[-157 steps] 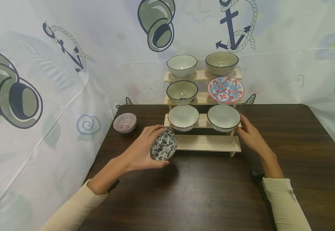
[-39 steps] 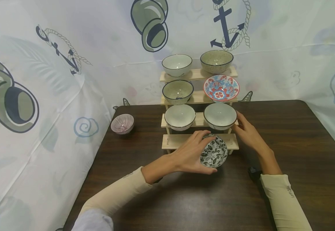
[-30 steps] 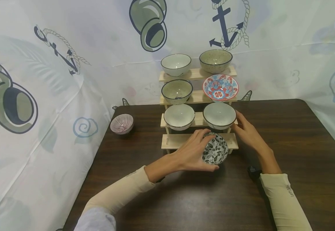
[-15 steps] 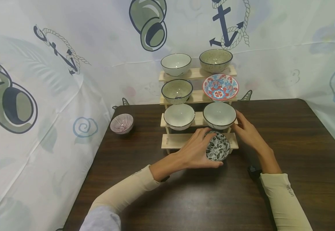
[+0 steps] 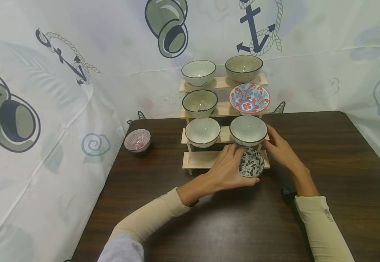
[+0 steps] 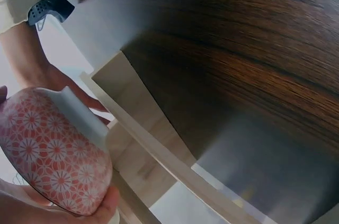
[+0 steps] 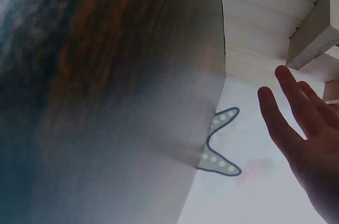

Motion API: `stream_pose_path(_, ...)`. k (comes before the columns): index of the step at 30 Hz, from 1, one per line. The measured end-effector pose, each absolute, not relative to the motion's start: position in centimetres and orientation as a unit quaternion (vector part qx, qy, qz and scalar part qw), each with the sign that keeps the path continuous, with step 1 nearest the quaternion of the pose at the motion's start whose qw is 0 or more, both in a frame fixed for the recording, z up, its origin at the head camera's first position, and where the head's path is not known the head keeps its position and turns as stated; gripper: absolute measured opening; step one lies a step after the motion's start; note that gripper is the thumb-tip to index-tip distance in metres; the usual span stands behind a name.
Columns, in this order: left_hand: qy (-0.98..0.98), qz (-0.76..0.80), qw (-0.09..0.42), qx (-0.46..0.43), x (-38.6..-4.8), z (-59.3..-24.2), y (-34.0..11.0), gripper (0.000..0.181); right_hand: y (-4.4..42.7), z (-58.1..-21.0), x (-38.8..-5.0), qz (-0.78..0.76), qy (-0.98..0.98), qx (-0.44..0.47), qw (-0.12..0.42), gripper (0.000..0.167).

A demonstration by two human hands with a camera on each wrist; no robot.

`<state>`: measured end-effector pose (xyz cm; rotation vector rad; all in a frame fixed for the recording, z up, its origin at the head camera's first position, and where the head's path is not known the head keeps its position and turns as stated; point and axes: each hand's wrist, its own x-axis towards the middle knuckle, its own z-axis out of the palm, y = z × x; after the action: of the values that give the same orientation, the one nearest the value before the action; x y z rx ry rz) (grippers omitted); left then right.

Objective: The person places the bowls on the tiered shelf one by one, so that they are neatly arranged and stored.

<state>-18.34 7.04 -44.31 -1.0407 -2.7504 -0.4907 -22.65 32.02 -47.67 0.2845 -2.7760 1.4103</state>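
Note:
My left hand point(image 5: 226, 168) grips a small bowl point(image 5: 251, 163) between thumb and fingers. Its inside has a black-and-white leaf pattern; in the left wrist view the outer wall of the same bowl point(image 6: 55, 152) shows red with white flowers. The bowl is tilted over the right end of the lowest shelf point(image 5: 199, 160) of a wooden tiered stand; whether it touches the shelf cannot be seen. At the stand's right side, by a white bowl point(image 5: 248, 130), is my right hand point(image 5: 282, 150). In the right wrist view that hand's fingers point(image 7: 296, 102) are extended, beside the wood.
Higher tiers carry another white bowl point(image 5: 203, 131), an olive bowl point(image 5: 200, 103), a red-and-blue patterned bowl point(image 5: 249, 98), a white bowl point(image 5: 198, 72) and a speckled bowl point(image 5: 244, 68). A pink striped bowl point(image 5: 138, 141) stands on the dark table point(image 5: 229, 225) at left. Printed cloth hangs behind.
My left hand has carried the leaf-patterned bowl rightward from the left end of the lowest shelf to its right end, lately also slightly up. The right hand stays at the stand's side.

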Motion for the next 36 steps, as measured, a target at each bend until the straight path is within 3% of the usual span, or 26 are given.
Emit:
stream_pose_path(16,-0.94,-0.184,0.109,-0.264,-17.7,-45.4,9.7,0.094,31.9,-47.3,-22.4,0.453,-0.886,0.096,0.001,0.071)
stream_pose_path(28,-0.936,-0.204,0.157,-0.238,-17.7,-46.5,10.6,0.098,32.0,-47.4,-22.5,0.453,-0.886,0.094,-0.006,0.073)
stream_pose_path(36,-0.937,-0.192,0.162,-0.242,-17.6,-46.5,10.4,0.107,32.0,-47.5,-22.4,0.448,-0.889,0.091,-0.003,0.073)
